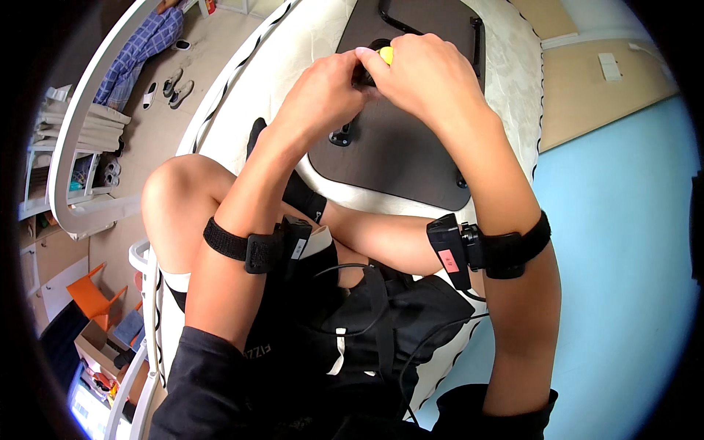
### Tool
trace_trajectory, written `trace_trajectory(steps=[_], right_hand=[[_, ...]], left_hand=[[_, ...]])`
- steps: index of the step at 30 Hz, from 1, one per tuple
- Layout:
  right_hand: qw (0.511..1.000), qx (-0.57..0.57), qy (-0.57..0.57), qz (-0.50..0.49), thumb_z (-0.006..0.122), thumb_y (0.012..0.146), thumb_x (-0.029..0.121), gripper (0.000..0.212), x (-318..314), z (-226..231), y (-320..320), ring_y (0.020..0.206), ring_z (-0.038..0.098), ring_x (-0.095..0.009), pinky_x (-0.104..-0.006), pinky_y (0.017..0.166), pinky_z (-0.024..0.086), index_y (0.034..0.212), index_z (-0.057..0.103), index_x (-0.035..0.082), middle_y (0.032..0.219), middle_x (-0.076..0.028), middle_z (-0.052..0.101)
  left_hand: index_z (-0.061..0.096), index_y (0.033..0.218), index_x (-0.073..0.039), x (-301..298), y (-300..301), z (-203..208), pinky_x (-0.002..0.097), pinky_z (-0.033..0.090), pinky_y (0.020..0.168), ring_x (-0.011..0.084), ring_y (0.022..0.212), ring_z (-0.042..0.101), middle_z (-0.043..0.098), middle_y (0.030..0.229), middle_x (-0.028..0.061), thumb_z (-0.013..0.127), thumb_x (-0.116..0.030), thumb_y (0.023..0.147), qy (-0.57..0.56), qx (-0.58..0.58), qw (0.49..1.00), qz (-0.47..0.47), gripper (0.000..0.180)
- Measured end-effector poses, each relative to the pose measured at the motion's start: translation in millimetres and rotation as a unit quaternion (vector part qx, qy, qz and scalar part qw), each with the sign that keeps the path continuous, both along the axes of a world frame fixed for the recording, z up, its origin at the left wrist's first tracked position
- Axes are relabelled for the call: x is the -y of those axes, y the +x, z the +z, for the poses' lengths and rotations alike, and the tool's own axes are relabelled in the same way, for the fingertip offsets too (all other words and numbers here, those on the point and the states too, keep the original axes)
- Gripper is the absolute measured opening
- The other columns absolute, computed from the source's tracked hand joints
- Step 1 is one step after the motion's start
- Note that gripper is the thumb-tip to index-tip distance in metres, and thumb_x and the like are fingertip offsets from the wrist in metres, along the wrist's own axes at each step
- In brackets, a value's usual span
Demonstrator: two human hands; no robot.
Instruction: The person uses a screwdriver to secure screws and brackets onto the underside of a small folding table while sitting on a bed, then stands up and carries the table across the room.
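Note:
Both my hands are raised in front of me, close together above a dark board (400, 161) with rounded corners, which lies on the cream mattress (264, 66). Black fittings and a bent black tube (400, 26) are on the board, like the underside of a small folding table. My left hand (323, 92) has its fingers curled in on a dark thing, mostly hidden. My right hand (425, 73) is closed at the same spot, its thumb meeting the left fingers. A small yellow piece (386, 55) shows at the right hand; its kind cannot be made out.
Black straps with devices (449, 253) sit on both forearms, and a cable crosses my lap. My crossed legs (389, 235) are near the board. A white bed rail (66, 147) runs along the left, with shoes (178, 88) on the floor below. A blue wall (609, 257) stands right.

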State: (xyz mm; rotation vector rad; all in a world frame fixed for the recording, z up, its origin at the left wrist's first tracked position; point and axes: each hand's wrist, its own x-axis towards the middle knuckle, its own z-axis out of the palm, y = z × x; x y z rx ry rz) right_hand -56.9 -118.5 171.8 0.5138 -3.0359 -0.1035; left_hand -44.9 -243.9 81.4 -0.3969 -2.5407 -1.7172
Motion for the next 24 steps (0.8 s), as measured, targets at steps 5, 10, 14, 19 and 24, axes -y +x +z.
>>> trace_trajectory(steps=[5,10,14,19,24], right_hand=[[0.986,-0.016,-0.099,0.132,0.063,0.088,0.034,0.035,-10,0,0,0.077,0.070,-0.037,-0.0430,0.074,0.057,0.080,0.074,0.002,0.078,-0.023,0.069],[0.997,-0.054,-0.003,0.047,0.062,0.090,0.033,0.034,1,-1,1,0.077,0.070,-0.037,-0.0429,0.071,0.058,0.080,0.074,0.003,0.078,-0.021,0.069],[0.998,-0.052,0.041,-0.019,0.062,0.091,0.040,0.042,-3,-8,-3,0.076,0.071,-0.035,-0.0413,0.069,0.059,0.080,0.074,0.001,0.076,-0.018,0.071],[0.993,-0.038,-0.001,0.109,0.066,0.088,0.033,0.035,-14,7,-9,0.082,0.068,-0.038,-0.0405,0.076,0.056,0.095,0.070,-0.001,0.084,-0.022,0.069],[0.983,0.067,0.027,0.168,0.072,0.082,0.015,0.031,-9,23,-14,0.091,0.066,-0.037,-0.0412,0.084,0.053,0.111,0.068,0.004,0.097,-0.019,0.069]], left_hand=[[0.063,0.103,0.001,3,2,3,0.0414,0.051,0.074,0.0377,0.081,0.065,0.068,0.085,0.0208,0.068,-0.015,0.083,-0.057,0.017,0.998,0.003,0.027],[0.064,0.108,0.000,-3,2,-4,0.0391,0.052,0.079,0.0339,0.087,0.067,0.070,0.091,0.0191,0.070,-0.015,0.082,0.013,0.010,1.000,0.010,0.031],[0.064,0.109,0.000,-3,-5,-13,0.0372,0.052,0.083,0.0302,0.092,0.068,0.071,0.096,0.0168,0.072,-0.014,0.080,0.047,-0.023,0.998,-0.021,0.033],[0.061,0.114,0.002,-1,-4,-6,0.0349,0.052,0.089,0.0235,0.101,0.068,0.070,0.104,0.0166,0.070,-0.011,0.087,0.004,0.023,1.000,-0.012,0.032],[0.060,0.116,0.002,2,-2,-5,0.0355,0.052,0.089,0.0229,0.098,0.068,0.069,0.103,0.0164,0.068,-0.011,0.088,-0.008,0.029,0.999,-0.014,0.031]])
